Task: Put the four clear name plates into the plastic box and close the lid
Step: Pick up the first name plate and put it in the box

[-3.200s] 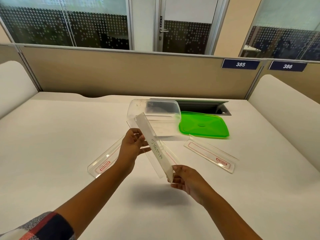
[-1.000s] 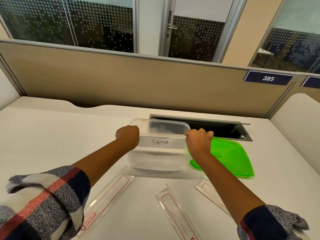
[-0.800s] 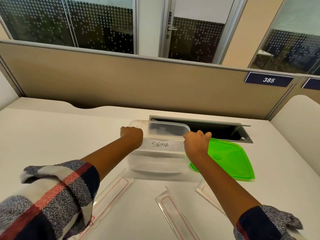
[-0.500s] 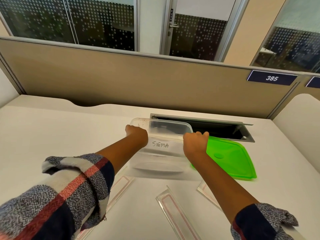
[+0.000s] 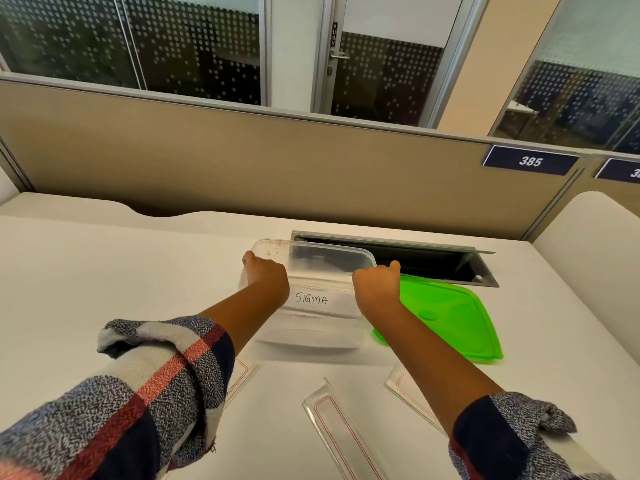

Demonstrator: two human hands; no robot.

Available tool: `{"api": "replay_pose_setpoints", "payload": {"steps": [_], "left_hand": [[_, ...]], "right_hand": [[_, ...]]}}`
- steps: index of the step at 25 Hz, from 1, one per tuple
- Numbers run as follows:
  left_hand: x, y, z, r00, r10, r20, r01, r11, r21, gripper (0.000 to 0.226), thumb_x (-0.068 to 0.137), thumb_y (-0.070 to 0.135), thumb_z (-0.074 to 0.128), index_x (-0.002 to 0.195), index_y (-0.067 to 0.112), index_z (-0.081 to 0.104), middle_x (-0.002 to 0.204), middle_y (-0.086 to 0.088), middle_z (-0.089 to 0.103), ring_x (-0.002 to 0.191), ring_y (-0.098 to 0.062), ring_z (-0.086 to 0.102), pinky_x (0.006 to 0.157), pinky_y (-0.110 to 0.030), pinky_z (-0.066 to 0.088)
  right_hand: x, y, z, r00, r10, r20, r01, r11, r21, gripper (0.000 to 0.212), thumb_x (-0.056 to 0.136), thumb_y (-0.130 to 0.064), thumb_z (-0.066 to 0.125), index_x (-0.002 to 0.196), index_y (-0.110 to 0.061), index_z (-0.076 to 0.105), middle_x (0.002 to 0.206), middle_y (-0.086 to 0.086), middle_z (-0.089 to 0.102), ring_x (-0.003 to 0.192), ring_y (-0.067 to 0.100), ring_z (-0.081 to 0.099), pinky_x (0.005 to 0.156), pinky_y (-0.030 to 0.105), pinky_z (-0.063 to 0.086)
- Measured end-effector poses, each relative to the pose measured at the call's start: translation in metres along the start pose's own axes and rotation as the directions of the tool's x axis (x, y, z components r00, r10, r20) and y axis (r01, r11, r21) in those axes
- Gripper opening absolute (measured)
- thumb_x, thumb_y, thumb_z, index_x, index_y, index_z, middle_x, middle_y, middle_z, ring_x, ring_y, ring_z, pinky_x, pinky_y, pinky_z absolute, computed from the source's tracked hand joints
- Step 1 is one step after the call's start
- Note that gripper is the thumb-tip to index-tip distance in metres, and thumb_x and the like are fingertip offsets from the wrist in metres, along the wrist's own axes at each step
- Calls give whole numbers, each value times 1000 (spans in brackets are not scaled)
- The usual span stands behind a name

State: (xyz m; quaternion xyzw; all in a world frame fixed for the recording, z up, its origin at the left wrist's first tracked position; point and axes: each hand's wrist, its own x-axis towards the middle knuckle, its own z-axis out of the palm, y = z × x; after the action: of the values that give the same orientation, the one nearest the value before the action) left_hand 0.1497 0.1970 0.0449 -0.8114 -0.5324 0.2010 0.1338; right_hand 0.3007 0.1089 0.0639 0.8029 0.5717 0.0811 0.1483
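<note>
Head view, from the left: a clear name plate (image 5: pixel 239 379) lies flat on the white desk (image 5: pixel 104 271), mostly hidden under the checked sleeve (image 5: pixel 145 386). Past it the left hand (image 5: pixel 265 280) reaches to the left end of the plastic box (image 5: pixel 311 292), fingers curled round one end of the plate marked SIGMA (image 5: pixel 320 301), which sits across the box's near side, low between its walls. Whether it has reached the bottom cannot be told through the clear plastic. A second loose plate (image 5: pixel 341 434) lies on the desk between the forearms. The right hand (image 5: pixel 375 289) grips the other end of the SIGMA plate, fingers curled, thumb raised. A third loose plate (image 5: pixel 407 393) shows partly under the right forearm. Just beside the box on the right, the green lid (image 5: pixel 450 320) lies flat on the desk, off the box. My judgement: the first of four plates is going in, three are left, and the lid is not yet fitted
</note>
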Motion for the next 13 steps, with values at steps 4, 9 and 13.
{"api": "replay_pose_setpoints", "payload": {"steps": [4,9,13], "left_hand": [[0,0,4,999,7,-38,-5,999,47,31,85,31,56,112,16,56,107,-2,66,107,-24,55,105,-39,29],[-2,-2,4,997,11,-78,-8,999,48,37,81,33,63,113,16,53,109,-2,66,108,-24,56,106,-39,30],[-4,-4,5,995,18,-101,-14,999,35,42,80,33,64,116,15,51,109,-2,65,107,-24,58,106,-40,31]], "right_hand": [[3,3,5,998,-28,-52,28,1000,11,19,78,-3,58,83,-20,60,88,3,71,88,27,62,91,37,34],[11,7,9,997,-8,-72,12,998,56,20,78,-3,58,90,-17,64,90,5,71,91,28,63,87,36,36],[14,7,13,997,-2,-74,8,997,78,18,81,-4,57,92,-14,66,96,9,71,94,30,63,83,33,42]]}}
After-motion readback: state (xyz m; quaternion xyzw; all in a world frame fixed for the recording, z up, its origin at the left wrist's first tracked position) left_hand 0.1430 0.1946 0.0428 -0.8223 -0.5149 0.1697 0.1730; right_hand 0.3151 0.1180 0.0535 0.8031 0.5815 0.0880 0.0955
